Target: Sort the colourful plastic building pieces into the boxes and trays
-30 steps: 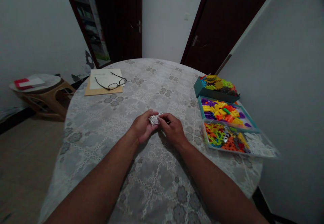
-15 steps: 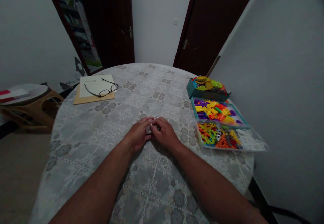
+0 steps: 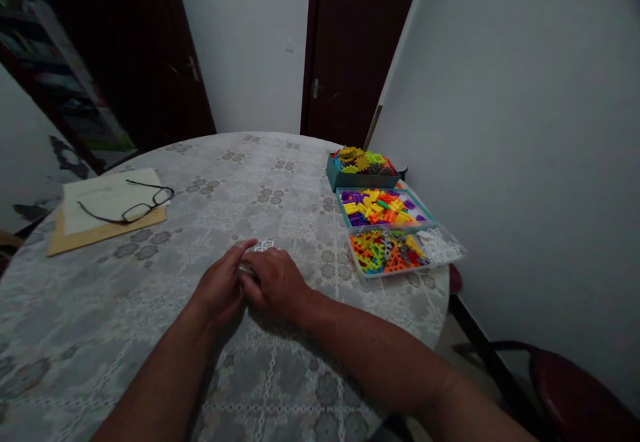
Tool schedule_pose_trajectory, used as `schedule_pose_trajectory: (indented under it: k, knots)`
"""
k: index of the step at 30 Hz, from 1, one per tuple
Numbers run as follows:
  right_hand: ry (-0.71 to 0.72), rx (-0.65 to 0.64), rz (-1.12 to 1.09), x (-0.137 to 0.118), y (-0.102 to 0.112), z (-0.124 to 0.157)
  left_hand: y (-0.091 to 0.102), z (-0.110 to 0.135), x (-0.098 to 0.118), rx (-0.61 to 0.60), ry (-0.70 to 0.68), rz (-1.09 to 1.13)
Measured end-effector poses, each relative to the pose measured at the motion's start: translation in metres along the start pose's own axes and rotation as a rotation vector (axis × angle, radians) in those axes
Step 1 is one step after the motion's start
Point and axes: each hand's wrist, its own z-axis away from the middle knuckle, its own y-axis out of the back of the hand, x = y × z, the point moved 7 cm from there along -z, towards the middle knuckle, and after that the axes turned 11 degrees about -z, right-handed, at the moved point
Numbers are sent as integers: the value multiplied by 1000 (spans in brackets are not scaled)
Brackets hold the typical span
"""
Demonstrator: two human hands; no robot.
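My left hand (image 3: 223, 285) and my right hand (image 3: 277, 283) meet over the tablecloth, fingers closed around a white lattice plastic piece (image 3: 265, 245). Its far edge pokes out beyond my right fingers; the rest is hidden. Between the thumbs shows a small greyish part (image 3: 246, 269), too covered to name. To the right of my hands lies a clear lidded tray (image 3: 380, 274) of colourful plastic pieces, with similar white lattice pieces (image 3: 440, 247) at its right end.
Behind the tray stand a teal-edged tray (image 3: 345, 212) of yellow, purple and orange pieces and a teal box (image 3: 350, 181) of gear-like pieces. Glasses (image 3: 137, 213) rest on papers (image 3: 107, 189) at the left. A dark red chair (image 3: 575, 389) stands at the lower right.
The view has turned to the right, so the table and hands appear further left. My hands stay together, and more of the white lattice piece shows past the right fingers.
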Motion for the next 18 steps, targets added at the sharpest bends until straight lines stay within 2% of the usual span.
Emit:
schedule_pose_trajectory:
  k: [2,4,6,8,13,16,18]
  knots:
    - [-3,-30,-10,-2,4,-2,-5,5,3,-53,27,-45]
    - [-10,-17,-76,-4,18,-4,-12,10,6,-143,57,-67]
    - [-37,39,-159,-5,42,-2,-18,12,7,-233,79,-68]
    - [-82,94,-201,-2,73,4,-17,10,7,-244,68,-108]
    - [-210,284,-72,25,173,48,-4,3,18,-67,-152,-433]
    - [-364,435,82,65,244,94,2,7,27,82,-240,-716]
    - [-466,490,194,96,289,126,5,11,34,174,-292,-897]
